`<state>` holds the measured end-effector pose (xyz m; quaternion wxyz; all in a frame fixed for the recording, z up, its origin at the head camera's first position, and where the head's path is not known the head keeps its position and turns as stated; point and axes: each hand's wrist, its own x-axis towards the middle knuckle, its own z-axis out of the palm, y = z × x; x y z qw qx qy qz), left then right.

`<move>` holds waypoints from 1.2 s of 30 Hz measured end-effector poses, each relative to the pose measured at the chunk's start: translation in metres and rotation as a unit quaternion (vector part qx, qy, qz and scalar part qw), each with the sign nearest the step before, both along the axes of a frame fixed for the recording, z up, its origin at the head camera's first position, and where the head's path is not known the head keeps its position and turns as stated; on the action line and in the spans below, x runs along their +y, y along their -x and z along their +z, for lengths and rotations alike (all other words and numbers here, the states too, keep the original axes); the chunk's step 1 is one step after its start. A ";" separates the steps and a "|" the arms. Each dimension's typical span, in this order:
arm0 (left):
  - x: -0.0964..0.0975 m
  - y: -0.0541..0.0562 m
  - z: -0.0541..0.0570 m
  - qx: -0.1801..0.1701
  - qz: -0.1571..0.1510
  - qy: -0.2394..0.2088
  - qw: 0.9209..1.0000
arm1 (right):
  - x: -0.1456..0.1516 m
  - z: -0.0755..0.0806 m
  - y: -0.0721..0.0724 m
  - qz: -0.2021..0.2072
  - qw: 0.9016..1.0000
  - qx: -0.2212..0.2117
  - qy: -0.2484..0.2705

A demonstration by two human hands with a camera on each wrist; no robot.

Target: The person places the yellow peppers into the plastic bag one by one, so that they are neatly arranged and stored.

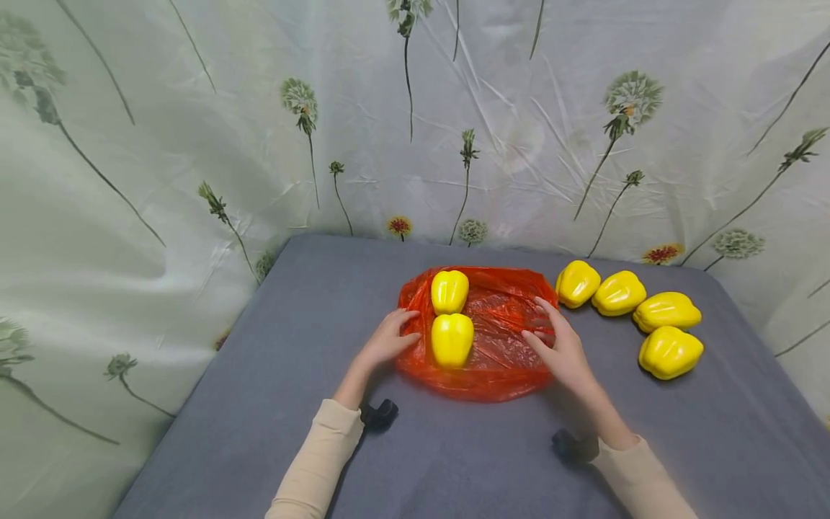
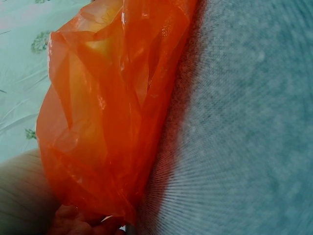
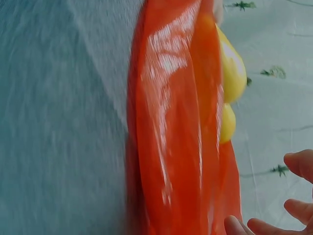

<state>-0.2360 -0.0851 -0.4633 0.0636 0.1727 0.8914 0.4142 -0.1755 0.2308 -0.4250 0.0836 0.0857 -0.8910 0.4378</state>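
A red plastic bag [image 1: 486, 387] lies spread open on the table, its rim raised around it. Inside, toward its left, two yellow bell peppers [image 1: 452, 340] sit one behind the other. My left hand [image 1: 387, 339] is at the bag's left edge, thumb and fingers apart and lightly bent, beside the peppers. Over the right edge is my right hand [image 1: 567, 355], fingers spread and nothing held. In the left wrist view the orange-red film [image 2: 107, 127] hides most of the fingers. Spread fingertips [image 3: 299, 164] show beside the bag in the right wrist view.
Several more yellow bell peppers [image 1: 668, 311] lie in a curved row on the grey table [image 1: 279, 324], right of the bag. A curtain [image 1: 363, 108] with a dandelion print hangs behind the table and along its sides. Dark wrist devices [image 1: 381, 416] sit below both hands.
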 end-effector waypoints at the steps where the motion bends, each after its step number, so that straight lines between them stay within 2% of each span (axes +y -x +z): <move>1: 0.000 0.000 0.000 0.000 0.001 -0.001 1.000 | 0.003 0.001 -0.001 -0.006 1.000 0.002 -0.001; 9: 0.000 0.001 -0.001 0.010 -0.003 0.001 1.000 | 0.030 0.010 -0.007 -0.065 0.998 0.018 -0.007; 21: 0.000 0.000 -0.002 0.004 -0.001 0.000 1.000 | 0.064 0.017 -0.020 -0.141 0.990 0.006 -0.007; 24: 0.000 -0.001 -0.002 0.003 -0.002 0.001 1.000 | 0.072 0.018 -0.022 -0.181 0.984 -0.001 -0.003; 30: 0.000 -0.003 -0.002 -0.002 -0.003 0.002 1.000 | 0.088 0.020 -0.024 -0.273 0.962 -0.015 0.024; 36: 0.000 0.000 -0.002 -0.001 0.000 0.004 1.000 | 0.104 0.019 -0.024 -0.327 0.944 0.012 0.034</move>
